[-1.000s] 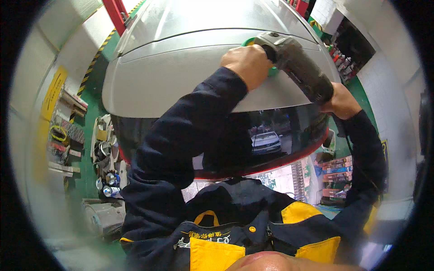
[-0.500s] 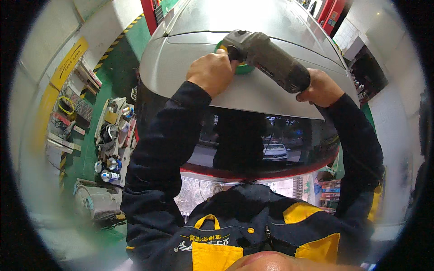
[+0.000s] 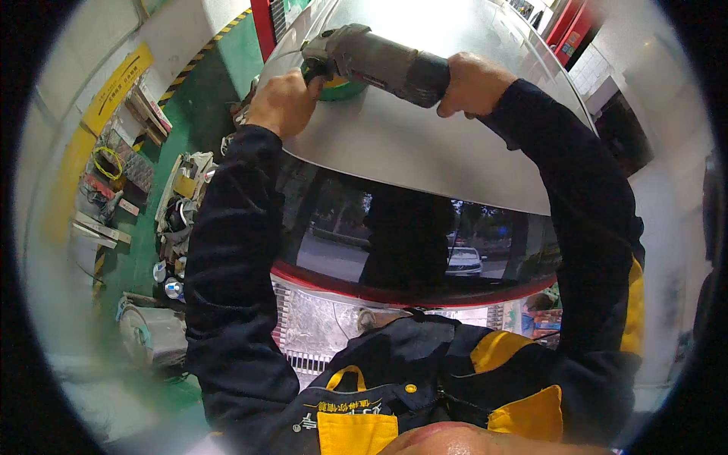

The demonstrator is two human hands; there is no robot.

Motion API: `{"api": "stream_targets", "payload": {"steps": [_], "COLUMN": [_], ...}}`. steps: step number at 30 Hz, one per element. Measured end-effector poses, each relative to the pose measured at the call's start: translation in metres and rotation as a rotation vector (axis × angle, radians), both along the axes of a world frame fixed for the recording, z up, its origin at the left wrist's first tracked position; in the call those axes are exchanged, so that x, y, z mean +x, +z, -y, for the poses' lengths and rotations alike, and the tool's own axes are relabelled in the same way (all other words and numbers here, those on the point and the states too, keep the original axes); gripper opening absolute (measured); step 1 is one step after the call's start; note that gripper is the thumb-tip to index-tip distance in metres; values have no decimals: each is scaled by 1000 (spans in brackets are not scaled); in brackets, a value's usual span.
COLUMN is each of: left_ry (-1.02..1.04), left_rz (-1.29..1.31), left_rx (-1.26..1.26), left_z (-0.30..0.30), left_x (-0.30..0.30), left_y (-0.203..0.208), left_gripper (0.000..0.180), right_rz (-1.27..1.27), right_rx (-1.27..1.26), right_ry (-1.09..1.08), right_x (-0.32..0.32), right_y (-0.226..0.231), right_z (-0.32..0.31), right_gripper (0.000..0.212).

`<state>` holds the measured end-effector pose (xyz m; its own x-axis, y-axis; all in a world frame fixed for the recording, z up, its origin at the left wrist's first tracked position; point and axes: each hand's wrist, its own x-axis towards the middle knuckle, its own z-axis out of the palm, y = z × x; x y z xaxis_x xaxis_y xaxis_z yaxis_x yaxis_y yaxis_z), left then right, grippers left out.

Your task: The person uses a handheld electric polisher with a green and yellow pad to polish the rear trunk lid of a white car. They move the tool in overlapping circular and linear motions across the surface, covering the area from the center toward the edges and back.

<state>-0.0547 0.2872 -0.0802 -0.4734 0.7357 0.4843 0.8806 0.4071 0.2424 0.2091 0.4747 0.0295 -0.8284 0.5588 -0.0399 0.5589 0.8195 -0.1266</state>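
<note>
Both my hands hold a grey-brown power polisher (image 3: 387, 67) over the light silver car roof (image 3: 425, 144). My left hand (image 3: 284, 102) is closed around the black side handle by the tool's head. At the rear end of the body, my right hand (image 3: 478, 83) is wrapped round the dark grip. Below the head, a green and yellow polishing pad (image 3: 341, 89) rests against the roof at its left side, partly hidden by the tool. Closer to me, the dark rear window (image 3: 409, 235) shows reflections, including a white car.
Left of the car stands a cart (image 3: 176, 205) loaded with cans and supplies, with a lidded bin (image 3: 155, 334) nearer me. Yellow-and-black tape marks the green floor (image 3: 216, 98). A red post (image 3: 264, 29) rises at the far left, another (image 3: 565, 38) at the far right.
The polisher and both my hands have moved left across the roof and slightly farther away. The tool's body now lies closer to level. Both hands have kept their grip.
</note>
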Motion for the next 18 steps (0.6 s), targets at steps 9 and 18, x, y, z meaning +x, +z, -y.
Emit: {"api": "stream_targets", "payload": {"steps": [9,18], "left_ry": [-10,27], "left_rz": [12,120], "left_rx": [28,48], "left_z": [-6,55], "left_x": [-27,31], "left_y": [-3,-17], "left_gripper": [60,59], "right_rz": [6,93], "right_rx": [-2,3], "right_ry": [-5,63], "right_x": [-23,20], "right_y": [14,5], "right_z": [8,45], "right_gripper": [39,39]}}
